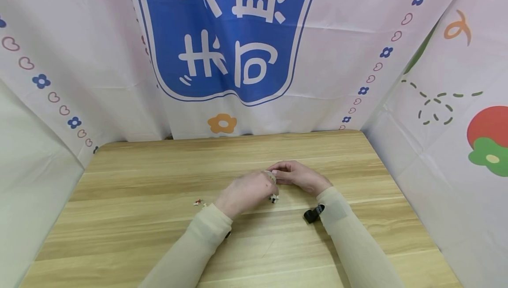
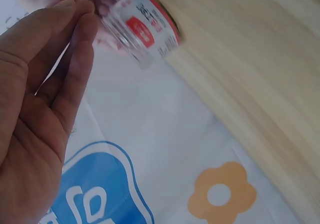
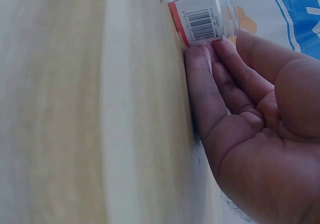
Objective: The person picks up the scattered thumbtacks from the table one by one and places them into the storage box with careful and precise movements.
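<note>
A small clear jar (image 3: 200, 17) with a white and red label and a barcode stands on the table, colourful bits showing inside. My right hand (image 1: 301, 177) holds it from the side, fingers against its wall and thumb by the rim (image 3: 232, 9). In the left wrist view the jar (image 2: 145, 27) appears near my left hand (image 2: 45, 94), whose thumb and fingertips are brought together. I cannot tell whether they pinch something small. From the head view, my left hand (image 1: 248, 191) is blurred and partly covers the jar (image 1: 271, 176). Small white and dark pieces (image 1: 274, 198), like pushpins, lie just below it.
More small red and white pieces (image 1: 197, 202) lie left of my left hand on the wooden table (image 1: 139, 177). A black wrist camera (image 1: 313, 214) sticks out beside my right sleeve. Behind the table's far edge hangs a printed cloth (image 1: 190, 116); another cloth (image 1: 436, 155) hangs on the right.
</note>
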The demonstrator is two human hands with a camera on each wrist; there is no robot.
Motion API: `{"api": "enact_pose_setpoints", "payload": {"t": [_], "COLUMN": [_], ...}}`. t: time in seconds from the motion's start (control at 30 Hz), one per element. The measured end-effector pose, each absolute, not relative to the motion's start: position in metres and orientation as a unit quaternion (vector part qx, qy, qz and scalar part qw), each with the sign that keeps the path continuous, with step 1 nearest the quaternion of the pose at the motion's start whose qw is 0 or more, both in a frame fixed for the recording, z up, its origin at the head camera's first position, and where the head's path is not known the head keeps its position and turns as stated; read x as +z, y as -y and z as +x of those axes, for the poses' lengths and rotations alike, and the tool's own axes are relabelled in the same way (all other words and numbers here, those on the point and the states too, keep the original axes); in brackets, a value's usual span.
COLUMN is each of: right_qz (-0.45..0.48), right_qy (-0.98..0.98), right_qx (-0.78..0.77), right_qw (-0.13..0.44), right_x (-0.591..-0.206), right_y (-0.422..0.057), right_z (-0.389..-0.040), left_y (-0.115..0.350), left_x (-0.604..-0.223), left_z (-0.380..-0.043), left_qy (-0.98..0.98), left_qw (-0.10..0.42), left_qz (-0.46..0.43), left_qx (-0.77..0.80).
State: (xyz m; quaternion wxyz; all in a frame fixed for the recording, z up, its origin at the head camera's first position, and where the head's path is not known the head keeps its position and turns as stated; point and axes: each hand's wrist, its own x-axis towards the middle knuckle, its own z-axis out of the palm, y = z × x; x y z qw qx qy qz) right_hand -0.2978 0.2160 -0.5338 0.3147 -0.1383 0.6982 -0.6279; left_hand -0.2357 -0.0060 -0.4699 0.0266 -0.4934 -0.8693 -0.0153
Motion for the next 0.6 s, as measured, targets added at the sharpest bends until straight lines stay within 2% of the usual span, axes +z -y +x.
{"api": "enact_pose_setpoints", "payload": {"t": [0.4,0.6], "right_qz": [-0.141,-0.143], "right_qy": [-0.695,-0.694], "right_qx": [-0.628,-0.629], "right_qw": [0.32,0.32], "right_x": [-0.532,-0.532], "right_y": [-0.216,-0.216], "right_z": [-0.297,-0.296], "left_y": [0.0,-0.001], "left_x": [-0.484,-0.487], "left_z": [-0.224,-0.225], "left_qy": [0.861,0.863], "left_qw": [0.075,0.065], "left_qz": [-0.502,-0.5], "left_qx": [0.031,0.028]}}
